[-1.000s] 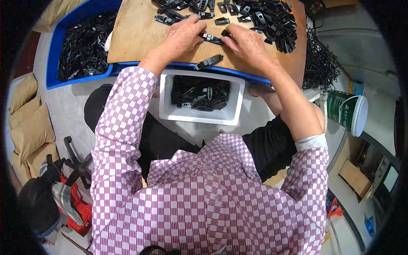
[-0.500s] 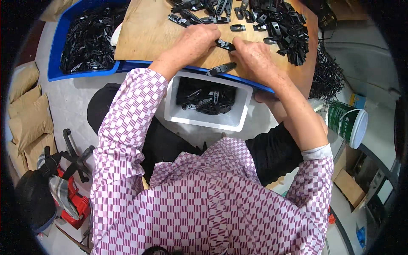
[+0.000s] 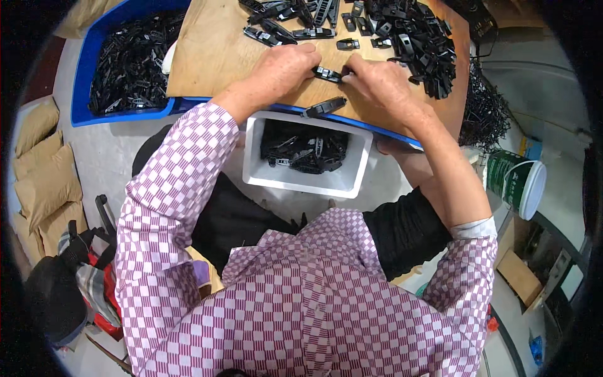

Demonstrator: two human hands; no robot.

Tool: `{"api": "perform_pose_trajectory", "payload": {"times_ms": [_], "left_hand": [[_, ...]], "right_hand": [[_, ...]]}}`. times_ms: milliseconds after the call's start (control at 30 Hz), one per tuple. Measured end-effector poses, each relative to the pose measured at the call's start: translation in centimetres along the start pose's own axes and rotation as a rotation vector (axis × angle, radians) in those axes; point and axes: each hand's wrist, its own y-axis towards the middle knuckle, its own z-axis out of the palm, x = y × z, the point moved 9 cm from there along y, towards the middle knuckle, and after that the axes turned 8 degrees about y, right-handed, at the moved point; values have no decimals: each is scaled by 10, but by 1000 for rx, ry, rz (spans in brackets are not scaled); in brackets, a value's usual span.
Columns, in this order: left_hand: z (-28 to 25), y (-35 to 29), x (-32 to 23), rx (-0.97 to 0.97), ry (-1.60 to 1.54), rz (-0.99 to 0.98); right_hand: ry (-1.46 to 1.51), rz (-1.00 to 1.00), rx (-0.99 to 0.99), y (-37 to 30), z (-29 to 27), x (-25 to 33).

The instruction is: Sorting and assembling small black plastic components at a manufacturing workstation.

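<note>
Head view: near to far.
White bin [image 3: 352, 182]: on lap, holds black clips.
Loose clip [image 3: 324, 107]: at counter [image 3: 207, 56] edge; a nudge could knock it off.
Left hand [image 3: 282, 66], right hand [image 3: 377, 81]: fingers pinched closed on black clip [image 3: 329, 74]; it might slip.

Single head-worn fisheye view, looking steeply down over person's own chest and forearms; desk [image 3: 213, 56] near top of frame, close; rim dark, straight edges bent.
</note>
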Motion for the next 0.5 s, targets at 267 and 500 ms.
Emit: {"api": "perform_pose_trajectory", "payload": {"times_ms": [267,500], "left_hand": [[-2,-6,-1,-28,1,-19],[0,-6,-2,-35,-45,10]], "right_hand": [[122,19,60,-3,13,7],[158,-28,5,11,25,19]]}}
